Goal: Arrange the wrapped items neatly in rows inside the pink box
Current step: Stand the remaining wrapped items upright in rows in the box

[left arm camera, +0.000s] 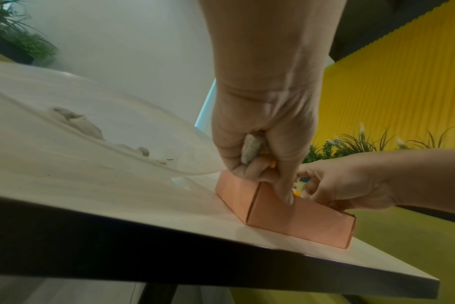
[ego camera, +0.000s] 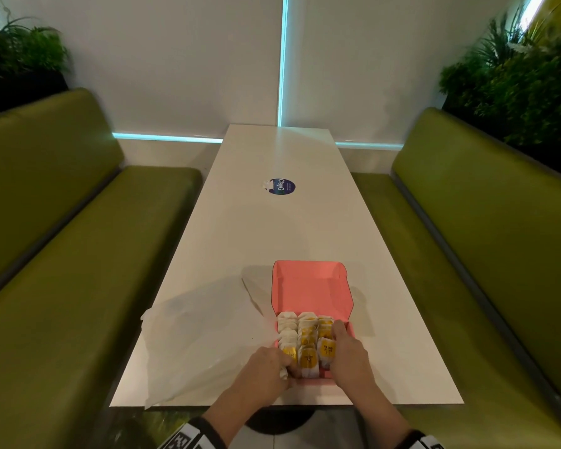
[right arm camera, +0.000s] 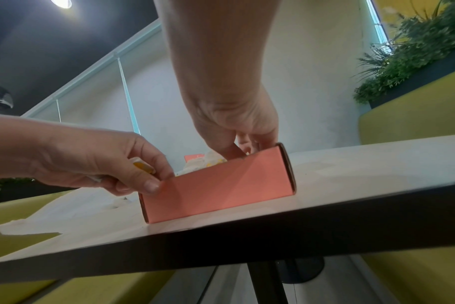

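The pink box (ego camera: 308,286) stands near the table's front edge with its lid tipped back. Three rows of white wrapped items (ego camera: 306,338) with yellow labels fill its tray. My left hand (ego camera: 272,367) is at the near left corner. Its thumb rests on the front wall (left arm camera: 299,222), and its curled fingers hold one wrapped item (left arm camera: 251,150). My right hand (ego camera: 348,351) reaches down into the right row, its thumb and fingers curled round an item there. The wrist view shows those fingers (right arm camera: 243,142) dipping behind the wall (right arm camera: 221,189), tips hidden.
A crumpled clear plastic bag (ego camera: 201,338) lies on the white table (ego camera: 272,228) left of the box. A round blue sticker (ego camera: 282,187) sits mid-table. Green benches (ego camera: 62,254) flank both sides, with plants behind them.
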The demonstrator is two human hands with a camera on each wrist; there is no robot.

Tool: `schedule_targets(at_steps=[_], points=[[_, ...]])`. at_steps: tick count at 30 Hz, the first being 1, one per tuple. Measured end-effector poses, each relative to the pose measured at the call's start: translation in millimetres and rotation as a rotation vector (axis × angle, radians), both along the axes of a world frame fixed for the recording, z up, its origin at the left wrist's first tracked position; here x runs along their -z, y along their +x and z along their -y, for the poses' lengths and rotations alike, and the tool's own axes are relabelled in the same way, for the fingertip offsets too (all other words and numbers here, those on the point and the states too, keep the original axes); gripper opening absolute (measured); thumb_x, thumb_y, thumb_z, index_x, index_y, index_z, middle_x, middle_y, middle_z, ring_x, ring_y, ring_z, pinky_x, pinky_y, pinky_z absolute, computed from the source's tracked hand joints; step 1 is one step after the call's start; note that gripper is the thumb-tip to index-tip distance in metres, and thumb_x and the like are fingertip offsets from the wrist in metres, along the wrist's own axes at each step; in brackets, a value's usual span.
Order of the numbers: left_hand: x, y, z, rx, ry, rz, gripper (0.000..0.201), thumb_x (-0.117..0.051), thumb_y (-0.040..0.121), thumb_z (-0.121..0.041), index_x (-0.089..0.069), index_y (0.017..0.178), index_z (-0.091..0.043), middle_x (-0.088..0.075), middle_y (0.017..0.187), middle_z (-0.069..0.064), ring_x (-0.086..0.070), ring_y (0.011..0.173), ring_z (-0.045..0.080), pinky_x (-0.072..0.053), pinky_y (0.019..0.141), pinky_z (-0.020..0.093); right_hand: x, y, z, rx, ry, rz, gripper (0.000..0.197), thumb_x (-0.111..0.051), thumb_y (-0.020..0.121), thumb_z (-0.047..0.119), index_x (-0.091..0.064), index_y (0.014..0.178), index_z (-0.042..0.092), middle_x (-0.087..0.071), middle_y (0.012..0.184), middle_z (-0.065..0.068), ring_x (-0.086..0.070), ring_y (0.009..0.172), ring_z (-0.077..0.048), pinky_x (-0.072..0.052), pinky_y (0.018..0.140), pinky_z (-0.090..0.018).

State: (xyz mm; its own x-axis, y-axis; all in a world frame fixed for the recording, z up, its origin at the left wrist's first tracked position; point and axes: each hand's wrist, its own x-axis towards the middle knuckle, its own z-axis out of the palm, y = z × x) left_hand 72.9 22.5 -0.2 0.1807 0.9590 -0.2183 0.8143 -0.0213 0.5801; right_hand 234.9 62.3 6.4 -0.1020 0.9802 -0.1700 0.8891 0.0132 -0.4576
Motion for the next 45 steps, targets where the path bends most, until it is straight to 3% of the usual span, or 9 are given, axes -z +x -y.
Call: schedule_targets(at_steps=[5, 12, 19, 21, 24, 26, 32, 39, 45], points=[[0, 1, 1, 0.005, -0.007, -0.022, 0.021, -0.065, 0.087, -0.026, -0.07, 0.107, -0.025, -0.066, 0.112, -0.005, -0.059, 0.101, 0.011, -0.042, 0.092, 0.015, 2, 0, -5, -0.003, -0.022, 0.03, 0.031, -0.041, 0.095, 0.017, -0.048, 0.126, 0.017, -0.057, 0.12, -0.004, -0.057, 0.106, -0.019, -0.043, 0.088, -0.023], [-1, 1, 1, 0.007, 0.014, -0.019, 0.021, -0.065, 0.087, -0.025, -0.07, 0.107, -0.026, -0.066, 0.112, -0.007, -0.059, 0.101, 0.008, -0.04, 0.091, 0.012, 5, -8, -4, 0.058, 0.058, 0.042, 0.036, -0.042, 0.097, 0.025, -0.032, 0.129, 0.015, -0.048, 0.126, -0.005, -0.057, 0.104, -0.02, -0.047, 0.088, -0.028], [-5, 2, 1, 0.014, 0.019, -0.048, 0.022, -0.061, 0.089, -0.027, -0.069, 0.11, -0.025, -0.066, 0.113, -0.005, -0.059, 0.102, 0.012, -0.04, 0.089, 0.014, 5, -9, -1, 0.071, 0.072, 0.032, 0.035, -0.04, 0.098, 0.02, -0.037, 0.132, 0.016, -0.049, 0.13, -0.003, -0.053, 0.114, -0.018, -0.043, 0.095, -0.026], [-8, 2, 2, 0.011, 0.016, -0.055, 0.023, -0.061, 0.089, -0.029, -0.068, 0.11, -0.025, -0.066, 0.113, -0.004, -0.059, 0.101, 0.011, -0.041, 0.09, 0.015, 0, -8, 0, 0.031, 0.054, -0.02, 0.028, -0.04, 0.098, 0.021, -0.046, 0.125, 0.015, -0.055, 0.125, 0.0, -0.055, 0.112, -0.017, -0.042, 0.094, -0.021], [-10, 1, 3, 0.02, 0.016, -0.031, 0.021, -0.061, 0.089, -0.027, -0.07, 0.108, -0.025, -0.067, 0.112, -0.005, -0.059, 0.101, 0.011, -0.042, 0.092, 0.016, 0, -8, 0, -0.039, 0.034, -0.057, 0.016, -0.045, 0.095, 0.019, -0.056, 0.106, 0.017, -0.059, 0.099, 0.004, -0.057, 0.095, -0.015, -0.036, 0.072, -0.011], [-9, -1, 3, 0.016, 0.022, -0.008, 0.021, -0.062, 0.088, -0.023, -0.071, 0.107, -0.024, -0.067, 0.112, -0.005, -0.058, 0.102, 0.011, -0.042, 0.092, 0.016, 5, -7, 1, -0.045, 0.019, -0.054, 0.011, -0.047, 0.091, 0.014, -0.047, 0.085, 0.024, -0.048, 0.081, 0.007, -0.048, 0.084, -0.014, -0.031, 0.061, -0.014], [-8, -3, 2, 0.027, -0.003, 0.019, 0.021, -0.066, 0.085, -0.021, -0.071, 0.106, -0.025, -0.066, 0.109, -0.007, -0.057, 0.1, 0.01, -0.043, 0.091, 0.016, 2, -4, 1, -0.076, 0.015, -0.066, 0.039, -0.055, 0.084, 0.009, -0.028, 0.064, 0.028, -0.036, 0.067, 0.015, -0.042, 0.07, -0.012, -0.033, 0.053, -0.011], [-34, -11, 0, -0.093, 0.008, 0.478, 0.059, -0.081, 0.07, -0.018, -0.046, 0.115, -0.032, -0.053, 0.101, -0.014, -0.053, 0.098, 0.0, -0.038, 0.076, -0.002, -34, 4, -3, -0.088, 0.069, -0.058, 0.013, -0.06, 0.084, 0.015, -0.049, 0.086, 0.023, -0.051, 0.084, 0.007, -0.05, 0.078, -0.011, -0.035, 0.064, -0.017], [-53, -14, -1, -0.055, -0.099, 0.778, 0.098, -0.071, 0.069, 0.007, -0.018, 0.133, -0.045, -0.042, 0.123, -0.003, -0.051, 0.111, 0.003, -0.047, 0.083, 0.011, -76, -3, 3, -0.485, -0.039, -0.425, 0.039, -0.073, 0.076, 0.014, -0.062, 0.096, 0.046, -0.048, 0.109, 0.01, -0.051, 0.092, -0.001, -0.043, 0.074, -0.007]])
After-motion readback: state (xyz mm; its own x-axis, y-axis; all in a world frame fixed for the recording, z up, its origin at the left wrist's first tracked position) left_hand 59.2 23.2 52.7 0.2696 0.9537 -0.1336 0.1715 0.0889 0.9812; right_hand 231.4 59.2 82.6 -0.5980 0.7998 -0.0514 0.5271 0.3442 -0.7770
